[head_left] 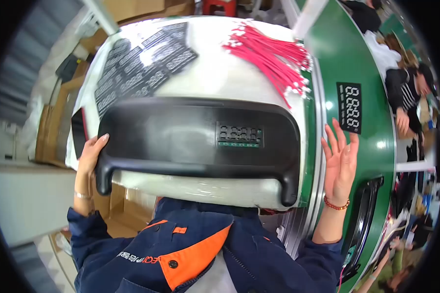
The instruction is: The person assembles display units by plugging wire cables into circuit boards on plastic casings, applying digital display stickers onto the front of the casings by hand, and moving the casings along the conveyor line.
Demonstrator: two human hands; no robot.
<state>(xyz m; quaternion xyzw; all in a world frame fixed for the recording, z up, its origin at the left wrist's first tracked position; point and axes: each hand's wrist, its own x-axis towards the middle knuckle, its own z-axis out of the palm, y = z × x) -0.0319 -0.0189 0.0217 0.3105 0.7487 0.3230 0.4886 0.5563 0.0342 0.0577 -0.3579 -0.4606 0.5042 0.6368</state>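
A long black plastic housing [161, 136] with two short legs bent toward me lies across the white-covered worktable. Set in its right half is a digital display window [240, 135] with segmented digits. My left hand [90, 154] grips the housing's left end, thumb on top; its other fingers are mostly hidden. Close beside that hand is a dark flat piece with a red edge [78, 132], its kind unclear. My right hand [341, 163] is raised palm up, fingers spread, holding nothing. Just beyond its fingertips, a black display overlay with white digits [349, 108] lies on the green surface.
Several dark printed display sheets [142, 63] spread at the back left. A bundle of pink-red wires with white connectors [271, 53] lies at the back right. Another black housing [364, 224] rests on the green conveyor [342, 53]. Other people work at the far right.
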